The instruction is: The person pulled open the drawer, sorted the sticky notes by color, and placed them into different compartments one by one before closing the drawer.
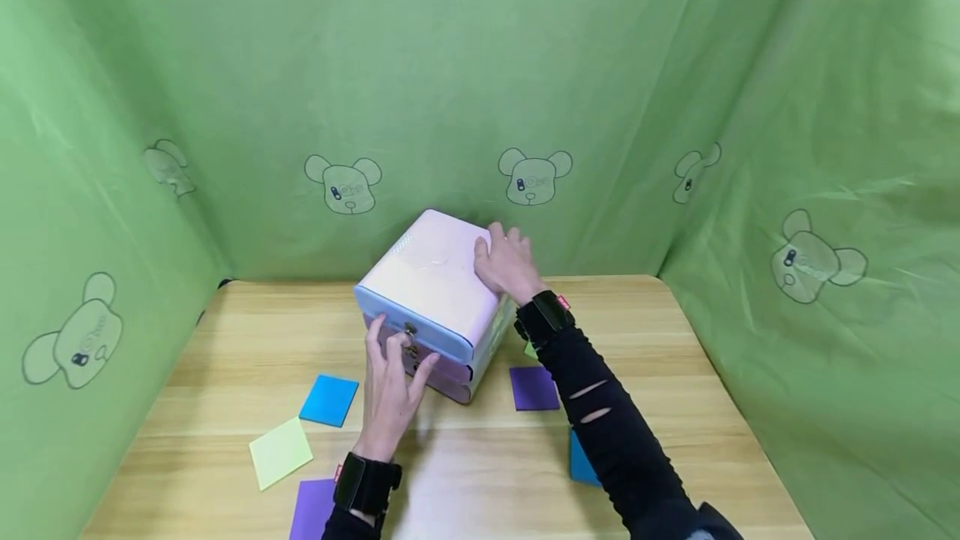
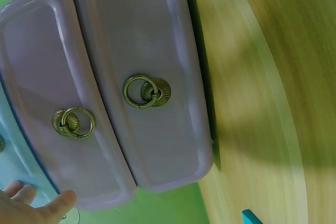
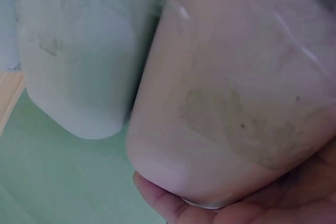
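A small drawer box (image 1: 431,273) with a pale lilac top stands turned at an angle on the wooden table. Its uppermost drawer front (image 1: 442,340) is light blue; below come lilac drawer fronts (image 2: 163,148), each with a brass ring pull (image 2: 137,92) in the left wrist view. My left hand (image 1: 386,402) reaches up to the front with spread fingers, fingertips at the blue drawer and thumb beside the lilac one. On the far right side, my right hand (image 1: 512,265) grips the box's top edge. The right wrist view shows its fingers (image 3: 160,198) curled under the rounded pink edge.
Left of the box lie a blue square card (image 1: 330,400), a yellow-green one (image 1: 281,452) and a purple one (image 1: 311,511). On the right are another purple card (image 1: 534,388) and a blue card (image 1: 583,463) partly under the right forearm. Green cloth (image 1: 450,90) surrounds the table.
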Action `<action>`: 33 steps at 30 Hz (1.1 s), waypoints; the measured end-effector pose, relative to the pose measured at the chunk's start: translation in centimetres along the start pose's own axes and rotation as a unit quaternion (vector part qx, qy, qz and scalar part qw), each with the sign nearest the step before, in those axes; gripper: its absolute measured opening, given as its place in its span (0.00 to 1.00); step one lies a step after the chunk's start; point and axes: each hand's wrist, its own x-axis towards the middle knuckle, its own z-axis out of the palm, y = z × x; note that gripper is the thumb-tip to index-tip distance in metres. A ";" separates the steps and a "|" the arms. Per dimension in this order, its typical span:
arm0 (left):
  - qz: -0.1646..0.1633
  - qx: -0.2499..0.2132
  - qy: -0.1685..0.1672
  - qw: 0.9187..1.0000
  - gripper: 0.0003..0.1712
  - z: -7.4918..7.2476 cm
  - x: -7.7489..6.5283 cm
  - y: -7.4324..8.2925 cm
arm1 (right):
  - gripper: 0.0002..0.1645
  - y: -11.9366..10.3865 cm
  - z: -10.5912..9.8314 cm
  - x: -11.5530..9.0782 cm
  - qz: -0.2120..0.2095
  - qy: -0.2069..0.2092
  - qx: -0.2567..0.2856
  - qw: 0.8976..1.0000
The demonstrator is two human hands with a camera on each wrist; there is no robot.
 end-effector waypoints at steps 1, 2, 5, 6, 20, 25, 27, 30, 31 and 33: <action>0.000 0.002 0.000 1.000 0.25 -0.1 0.0 0.0 | 0.36 0.0 0.0 0.0 0.000 0.000 0.000 1.000; -0.001 0.003 0.001 1.000 0.25 -0.1 0.0 0.0 | 0.36 0.0 0.0 0.0 0.001 0.000 0.001 1.000; -0.004 0.005 0.006 1.000 0.24 -0.4 -0.1 0.1 | 0.36 0.0 0.0 0.1 0.001 -0.002 0.002 1.000; -0.008 0.006 0.006 1.000 0.24 -0.5 -0.1 0.2 | 0.36 0.0 0.0 0.1 0.001 -0.002 0.002 1.000; -0.031 0.000 0.008 0.999 0.20 -1.3 -0.6 0.8 | 0.38 0.6 -0.2 0.2 0.011 0.008 0.001 1.000; -0.029 -0.005 0.015 0.999 0.20 -1.7 -0.8 0.8 | 0.37 0.7 -0.1 0.2 0.008 0.011 -0.002 1.000; -0.028 -0.006 0.017 0.999 0.20 -1.9 -0.9 0.8 | 0.37 0.6 0.0 0.2 0.009 0.009 -0.003 1.000; -0.028 -0.007 0.025 0.999 0.19 -2.2 -1.1 0.8 | 0.37 0.6 0.1 0.2 0.007 0.006 -0.002 1.000; -0.030 -0.008 0.026 0.999 0.18 -2.3 -1.1 0.8 | 0.37 0.5 0.2 0.2 0.005 0.006 -0.003 1.000; -0.034 -0.009 0.029 0.999 0.18 -2.5 -1.3 0.8 | 0.37 0.4 0.3 0.2 0.002 0.006 -0.002 1.000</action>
